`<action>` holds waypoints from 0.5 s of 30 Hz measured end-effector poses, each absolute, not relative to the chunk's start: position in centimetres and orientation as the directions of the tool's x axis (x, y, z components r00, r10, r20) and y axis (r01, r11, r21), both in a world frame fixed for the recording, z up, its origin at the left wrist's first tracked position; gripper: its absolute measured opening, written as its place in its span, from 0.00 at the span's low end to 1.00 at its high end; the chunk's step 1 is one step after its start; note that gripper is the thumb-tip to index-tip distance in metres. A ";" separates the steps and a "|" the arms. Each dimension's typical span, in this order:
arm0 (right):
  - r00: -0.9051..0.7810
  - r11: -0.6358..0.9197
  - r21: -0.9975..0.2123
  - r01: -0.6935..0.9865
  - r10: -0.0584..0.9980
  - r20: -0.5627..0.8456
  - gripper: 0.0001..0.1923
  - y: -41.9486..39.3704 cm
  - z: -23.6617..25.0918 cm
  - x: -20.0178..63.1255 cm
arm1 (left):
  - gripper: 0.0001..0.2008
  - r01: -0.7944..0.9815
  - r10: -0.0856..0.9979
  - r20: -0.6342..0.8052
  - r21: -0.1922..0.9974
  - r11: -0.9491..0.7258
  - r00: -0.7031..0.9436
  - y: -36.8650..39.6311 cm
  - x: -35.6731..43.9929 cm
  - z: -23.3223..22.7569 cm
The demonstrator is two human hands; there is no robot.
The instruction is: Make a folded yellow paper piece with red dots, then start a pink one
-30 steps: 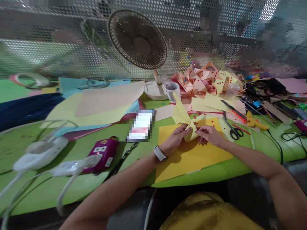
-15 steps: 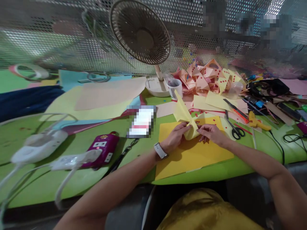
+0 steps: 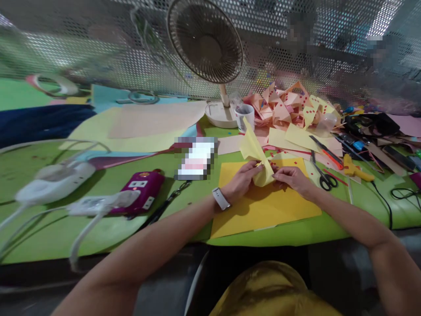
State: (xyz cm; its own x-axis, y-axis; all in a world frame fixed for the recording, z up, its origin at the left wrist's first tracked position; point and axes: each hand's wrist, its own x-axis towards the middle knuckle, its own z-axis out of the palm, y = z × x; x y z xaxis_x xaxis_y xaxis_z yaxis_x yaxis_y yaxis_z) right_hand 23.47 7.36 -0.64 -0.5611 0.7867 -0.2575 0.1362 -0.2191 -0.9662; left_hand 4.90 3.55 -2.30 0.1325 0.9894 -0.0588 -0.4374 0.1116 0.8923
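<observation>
Between my hands is a folded piece of pale yellow paper (image 3: 251, 145), its pointed end sticking up and its near part rounded. My left hand (image 3: 242, 177), below a light watch strap, pinches it from the left side. On the right, my right hand (image 3: 292, 179) has thumb and finger closed at the paper's lower right edge. Both hands are above a deep yellow sheet (image 3: 250, 219) on the green tabletop. Small red pieces (image 3: 276, 154) are scattered just behind the folded paper. The fingertips partly hide where the right hand meets the paper.
Scissors (image 3: 325, 179), an orange cutter knife (image 3: 329, 153) and a yellow glue gun (image 3: 355, 169) lie to the right. Behind are a mug (image 3: 247, 115), a fan (image 3: 210, 48) and a heap of folded pink papers (image 3: 279, 107). A phone (image 3: 197, 159) and a purple power adapter (image 3: 140, 193) are left.
The view has shifted slightly, so the table's things sit a little further right. Both hands stay at the folded paper, whose near part looks more rounded.
</observation>
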 end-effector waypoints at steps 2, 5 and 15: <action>-0.568 -0.207 -0.968 0.142 0.784 -0.251 0.19 7.4 -0.8 23.5 | 0.17 -0.448 0.987 -0.051 0.887 0.115 0.151 3.7 4.9 -2.4; -0.558 -0.214 -0.965 0.153 0.787 -0.264 0.21 7.4 -1.1 23.5 | 0.16 -0.474 0.986 -0.061 0.871 0.130 0.158 3.8 4.9 -2.6; -0.544 -0.180 -0.966 0.183 0.800 -0.252 0.18 7.2 -1.1 23.5 | 0.17 -0.301 0.968 -0.016 0.949 0.093 0.249 3.5 4.8 -1.9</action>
